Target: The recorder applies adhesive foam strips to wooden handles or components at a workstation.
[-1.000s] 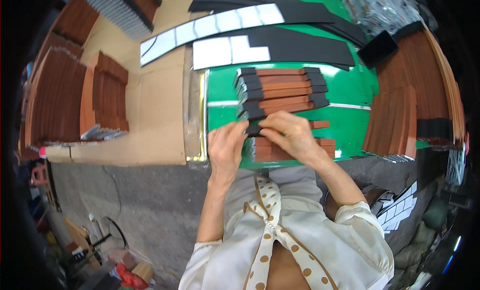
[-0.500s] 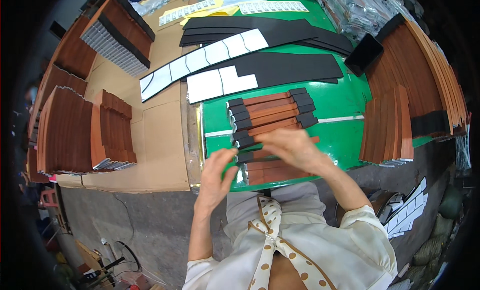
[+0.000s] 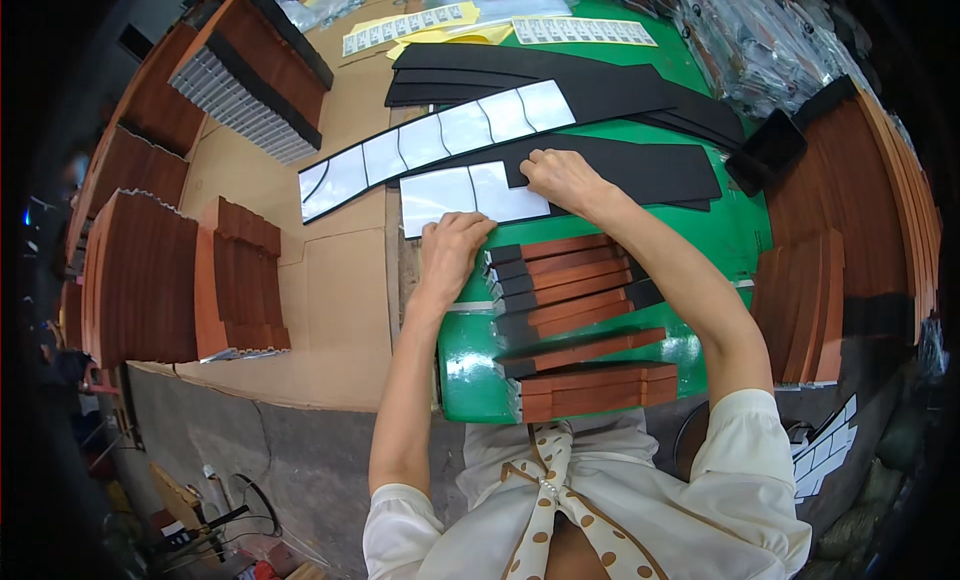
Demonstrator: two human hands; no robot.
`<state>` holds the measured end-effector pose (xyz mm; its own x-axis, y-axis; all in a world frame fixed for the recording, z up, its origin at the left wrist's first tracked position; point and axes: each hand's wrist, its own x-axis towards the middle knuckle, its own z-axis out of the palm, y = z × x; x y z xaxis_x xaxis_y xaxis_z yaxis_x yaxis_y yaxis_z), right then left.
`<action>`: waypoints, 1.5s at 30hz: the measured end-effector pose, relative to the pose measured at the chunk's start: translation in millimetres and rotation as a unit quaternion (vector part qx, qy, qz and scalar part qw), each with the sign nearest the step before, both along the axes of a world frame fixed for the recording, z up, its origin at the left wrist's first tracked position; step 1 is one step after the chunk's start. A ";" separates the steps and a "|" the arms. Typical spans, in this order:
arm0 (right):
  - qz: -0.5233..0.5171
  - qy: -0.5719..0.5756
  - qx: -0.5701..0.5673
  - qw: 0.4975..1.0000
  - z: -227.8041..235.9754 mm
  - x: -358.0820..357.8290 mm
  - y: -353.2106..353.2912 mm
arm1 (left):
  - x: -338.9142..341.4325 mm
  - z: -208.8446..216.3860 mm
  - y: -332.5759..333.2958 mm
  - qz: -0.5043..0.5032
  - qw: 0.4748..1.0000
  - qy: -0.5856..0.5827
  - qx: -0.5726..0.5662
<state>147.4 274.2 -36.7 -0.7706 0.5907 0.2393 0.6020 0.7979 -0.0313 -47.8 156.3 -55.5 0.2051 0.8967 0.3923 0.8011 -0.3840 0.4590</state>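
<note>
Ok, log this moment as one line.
left hand: at near edge of white sheet | right hand: at its stepped edge | brown strips: on green tabletop

I see a cream satiny blouse point(image 3: 650, 515) with loose short sleeves point(image 3: 738, 440), each finished in a banded hem. Down its front hang pale necktie ends point(image 3: 530, 555), brown-dotted and brown-edged, with small pearly beads point(image 3: 549, 491) at the join. The trousers point(image 3: 620, 436) are light grey.

1. No text is legible.
2. Left label sheet point(image 3: 408, 28): rows of small dark print on white, too small to read.
3. Right label sheet point(image 3: 585, 31), on the tabletop point(image 3: 732, 230): similar dark rows on white, likewise too small.
</note>
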 end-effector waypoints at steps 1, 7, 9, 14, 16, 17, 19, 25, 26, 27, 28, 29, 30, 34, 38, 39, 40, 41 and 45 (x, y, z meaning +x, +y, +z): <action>0.016 -0.022 0.028 0.999 -4.2 -2.2 4.5 | -0.3 -3.3 1.3 -0.002 1.000 0.013 -0.001; 0.099 -0.116 0.056 0.987 -9.7 -7.3 15.1 | -5.9 -13.4 6.6 0.006 1.000 0.011 0.024; 0.108 -0.105 0.057 0.987 -7.4 -5.3 15.5 | -5.7 -15.5 7.2 0.008 0.999 0.006 0.036; 0.104 -0.021 0.072 0.992 -6.5 4.7 17.7 | -3.8 -10.1 3.2 0.004 1.000 0.001 0.015; -0.013 0.090 -0.032 0.995 1.9 3.5 16.1 | -8.5 -12.9 4.7 -0.009 1.000 -0.017 0.010; -0.010 0.091 -0.030 0.995 6.3 5.7 13.2 | -11.3 -13.9 4.4 -0.026 0.999 -0.037 0.003; -0.088 0.227 -0.170 0.955 32.1 9.7 0.8 | -13.4 -0.5 1.8 0.033 0.988 -0.148 -0.013; 0.067 0.299 0.055 0.950 76.8 13.6 -71.7 | 38.1 87.8 -21.2 0.087 0.899 -0.422 -0.078; 0.077 0.275 0.073 0.955 84.8 13.6 -83.9 | 43.2 90.4 -25.2 0.076 0.888 -0.445 -0.089; 0.087 0.250 0.094 0.960 90.2 16.1 -93.2 | 48.0 95.0 -28.5 0.071 0.895 -0.434 -0.070; 0.080 0.247 0.086 0.962 90.9 19.8 -101.4 | 51.1 97.8 -35.3 0.061 0.890 -0.445 -0.077; 0.079 0.267 0.091 0.956 90.7 24.2 -108.5 | 54.3 101.2 -42.6 0.049 0.885 -0.455 -0.083; 0.077 0.286 0.100 0.950 91.6 29.7 -113.8 | 58.7 108.0 -49.3 0.048 0.899 -0.429 -0.079; 0.048 0.375 -0.119 0.918 108.2 66.0 -144.7 | 73.9 116.7 -75.4 -0.006 0.883 -0.457 -0.102; 0.035 0.354 -0.096 0.930 106.4 89.5 -177.8 | 93.6 121.8 -101.5 -0.051 0.916 -0.388 -0.086; 0.035 0.355 -0.096 0.929 105.1 94.5 -186.4 | 98.8 120.1 -106.2 -0.051 0.917 -0.387 -0.087; 0.017 0.348 -0.091 0.933 102.7 99.7 -194.1 | 105.8 118.6 -111.0 -0.055 0.918 -0.385 -0.080; -0.001 0.341 -0.087 0.936 99.5 105.4 -200.0 | 110.5 117.4 -115.7 -0.058 0.919 -0.383 -0.073; -0.047 0.332 -0.036 0.941 88.0 131.5 -215.5 | 130.3 105.6 -124.0 -0.039 0.981 -0.183 0.045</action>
<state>278.9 58.7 51.3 -0.4089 0.6813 0.6072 0.4978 0.7241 -0.4773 82.6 32.3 50.1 0.1021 0.8424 0.5291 0.5551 -0.4897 0.6724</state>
